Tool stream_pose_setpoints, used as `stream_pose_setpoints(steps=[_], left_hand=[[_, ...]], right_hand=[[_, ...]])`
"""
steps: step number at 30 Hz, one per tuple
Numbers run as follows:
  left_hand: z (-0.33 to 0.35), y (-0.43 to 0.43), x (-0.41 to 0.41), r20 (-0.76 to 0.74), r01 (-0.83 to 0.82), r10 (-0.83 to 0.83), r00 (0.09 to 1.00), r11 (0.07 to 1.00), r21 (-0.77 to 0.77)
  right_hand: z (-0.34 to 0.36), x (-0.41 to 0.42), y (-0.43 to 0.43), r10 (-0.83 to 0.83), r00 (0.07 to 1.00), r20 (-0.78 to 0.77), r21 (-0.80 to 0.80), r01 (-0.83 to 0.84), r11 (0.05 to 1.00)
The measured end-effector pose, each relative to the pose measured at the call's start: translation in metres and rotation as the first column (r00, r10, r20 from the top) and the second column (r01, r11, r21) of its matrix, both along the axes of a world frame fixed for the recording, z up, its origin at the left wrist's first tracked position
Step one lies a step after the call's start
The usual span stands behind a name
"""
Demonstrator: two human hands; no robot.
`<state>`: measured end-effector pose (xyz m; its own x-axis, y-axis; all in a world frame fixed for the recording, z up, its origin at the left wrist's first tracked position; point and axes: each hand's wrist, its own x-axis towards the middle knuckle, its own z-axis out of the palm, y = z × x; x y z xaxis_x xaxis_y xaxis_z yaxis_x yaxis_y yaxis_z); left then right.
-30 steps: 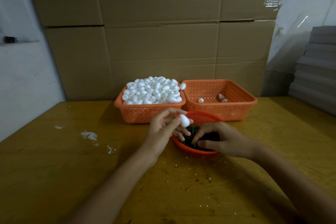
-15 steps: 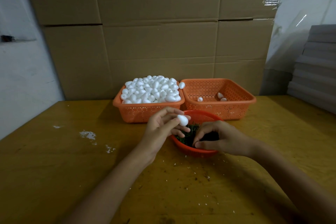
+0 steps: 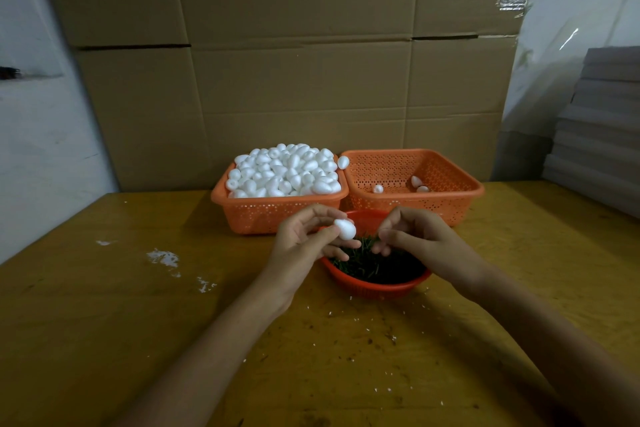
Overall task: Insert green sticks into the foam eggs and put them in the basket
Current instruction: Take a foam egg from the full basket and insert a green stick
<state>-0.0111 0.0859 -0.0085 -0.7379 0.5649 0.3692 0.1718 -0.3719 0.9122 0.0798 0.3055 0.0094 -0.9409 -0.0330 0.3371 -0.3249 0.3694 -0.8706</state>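
Observation:
My left hand (image 3: pixel 304 246) pinches a white foam egg (image 3: pixel 345 229) between thumb and fingers, above the near rim of a round red bowl (image 3: pixel 375 286) of dark green sticks (image 3: pixel 367 262). My right hand (image 3: pixel 420 241) hovers over the bowl with its fingertips pinched together close to the egg; I cannot make out a stick in them. Behind, the left orange basket (image 3: pixel 256 215) is heaped with foam eggs (image 3: pixel 285 172). The right orange basket (image 3: pixel 460 198) holds three eggs (image 3: pixel 417 184).
A wall of cardboard boxes (image 3: pixel 294 62) stands right behind the baskets. Grey foam sheets (image 3: pixel 602 135) are stacked at the right. White foam crumbs (image 3: pixel 162 258) and small specks lie on the yellow-brown wooden table (image 3: pixel 104 322).
My right hand has lifted out of the stick bowl and risen toward the egg, fingertips pinched. My left hand with the egg has stayed almost still.

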Motion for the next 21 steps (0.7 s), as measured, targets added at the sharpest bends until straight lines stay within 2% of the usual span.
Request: stream_pose_setpoints(steps=[10, 21], left_hand=[[0.0012, 0.0013, 0.0037, -0.012, -0.047, 0.047, 0.999, 0.999, -0.01], [0.0014, 0.0013, 0.0055, 0.001, -0.063, 0.063, 0.998, 0.998, -0.014]], right_hand=[[0.0029, 0.0032, -0.0017, -0.026, 1.0, -0.016, -0.126, 0.023, 0.992], [0.0018, 0.0025, -0.0061, -0.026, 0.999, -0.028, -0.089, 0.023, 0.996]])
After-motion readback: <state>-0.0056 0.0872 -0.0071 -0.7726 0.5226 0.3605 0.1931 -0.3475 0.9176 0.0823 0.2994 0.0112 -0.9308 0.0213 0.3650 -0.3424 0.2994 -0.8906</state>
